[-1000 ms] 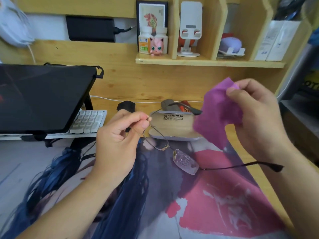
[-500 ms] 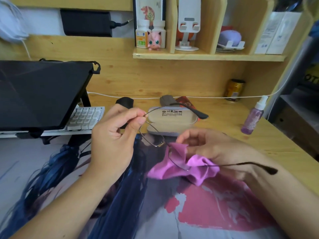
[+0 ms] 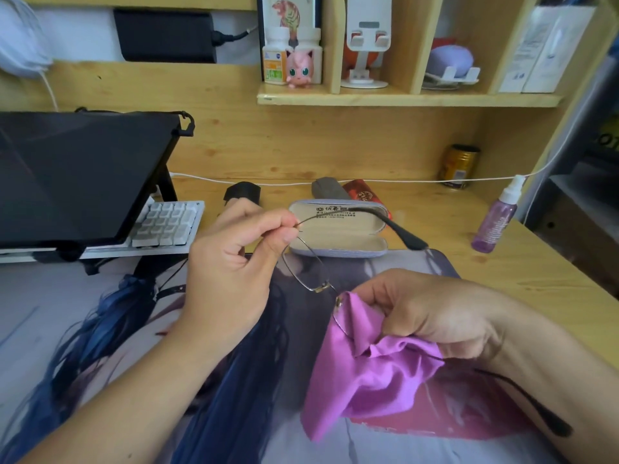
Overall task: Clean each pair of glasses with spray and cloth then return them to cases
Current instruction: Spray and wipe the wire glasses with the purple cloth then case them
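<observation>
Two hands worked above the desk (image 3: 522,262): the left hand (image 3: 231,272) pinched the thin wire-framed glasses (image 3: 308,262) at one hinge, while the right hand (image 3: 432,313) gripped a crumpled purple cloth (image 3: 365,373) round the other lens. An open grey case (image 3: 338,236) lay just beyond, a purple spray bottle (image 3: 495,219) far right.

The thin wire glasses (image 3: 306,262) are held up over the desk, arms open. The purple cloth (image 3: 368,373) wraps one lens. The open case (image 3: 338,234) lies behind. The purple spray bottle (image 3: 495,219) stands upright far right.
</observation>
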